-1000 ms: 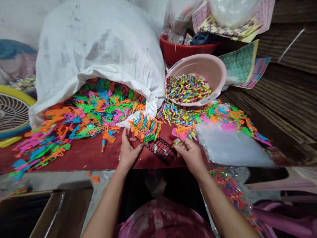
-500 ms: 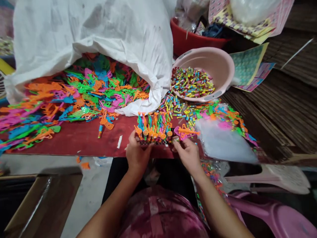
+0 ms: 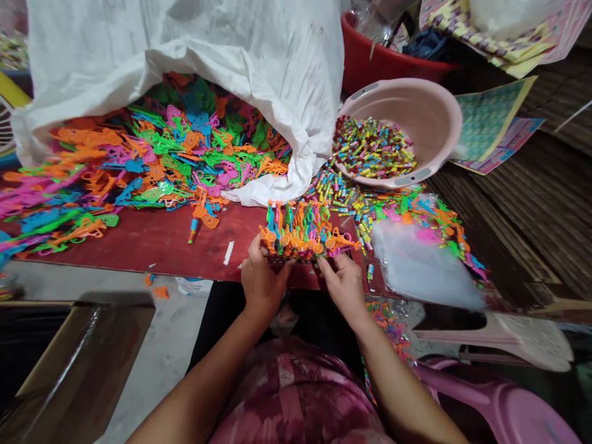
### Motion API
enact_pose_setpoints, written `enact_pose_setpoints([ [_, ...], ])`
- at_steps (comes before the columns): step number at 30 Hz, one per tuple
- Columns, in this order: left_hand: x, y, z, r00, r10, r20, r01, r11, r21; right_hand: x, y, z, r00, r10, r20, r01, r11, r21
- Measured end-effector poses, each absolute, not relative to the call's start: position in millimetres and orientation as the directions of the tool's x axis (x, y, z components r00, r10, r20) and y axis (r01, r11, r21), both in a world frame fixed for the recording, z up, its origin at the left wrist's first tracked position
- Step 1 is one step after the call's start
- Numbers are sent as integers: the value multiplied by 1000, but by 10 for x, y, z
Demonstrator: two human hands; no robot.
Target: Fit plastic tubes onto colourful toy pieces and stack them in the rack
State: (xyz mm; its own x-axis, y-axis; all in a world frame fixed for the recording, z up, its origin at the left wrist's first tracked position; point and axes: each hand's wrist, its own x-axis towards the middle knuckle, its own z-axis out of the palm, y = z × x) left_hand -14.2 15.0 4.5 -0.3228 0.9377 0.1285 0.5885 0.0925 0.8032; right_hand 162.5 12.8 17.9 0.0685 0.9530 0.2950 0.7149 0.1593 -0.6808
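In front of me a low dark rack (image 3: 303, 259) holds a tight row of plastic toy pieces (image 3: 298, 229) in orange, green, blue and pink, with round orange ends facing me. My left hand (image 3: 263, 276) is closed on the rack's left end, thumb along the front. At the right end, my right hand (image 3: 343, 282) is closed, thumb and fingertips pressed in by the last pieces. What lies between those fingertips is too small and covered to make out. An orange piece (image 3: 346, 240) sticks out to the right above this hand.
A white sack (image 3: 185, 37) spills toy pieces (image 3: 134, 166) across the red table (image 3: 139, 246). Small colourful tubes (image 3: 374, 148) fill part of a pink basin (image 3: 435, 123) and spread beside it. Clear plastic bags (image 3: 425, 265) lie at right; a pink stool (image 3: 522, 407) stands below.
My right hand has moved inward against the rack. The pink and orange pieces by it now sit close at the row's right end. The view has shifted slightly.
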Motion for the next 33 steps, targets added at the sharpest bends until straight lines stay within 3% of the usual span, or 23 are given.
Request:
enact_pose_setpoints([
  [8, -149, 146, 54, -309, 940, 143, 587, 70, 807, 1633, 143, 197, -52, 924, 378, 799, 265, -540],
  [20, -156, 161, 21, -312, 941, 134, 633, 101, 768, 1595, 218, 217, -151, 953, 263, 927, 229, -296],
  [27, -196, 136, 103, -271, 953, 137, 594, 54, 802, 1617, 233, 317, -220, 957, 191, 920, 269, -286],
  [33, -182, 145, 169, -241, 965, 107, 650, 78, 756, 1569, 244, 345, -200, 968, 149, 937, 233, -260],
])
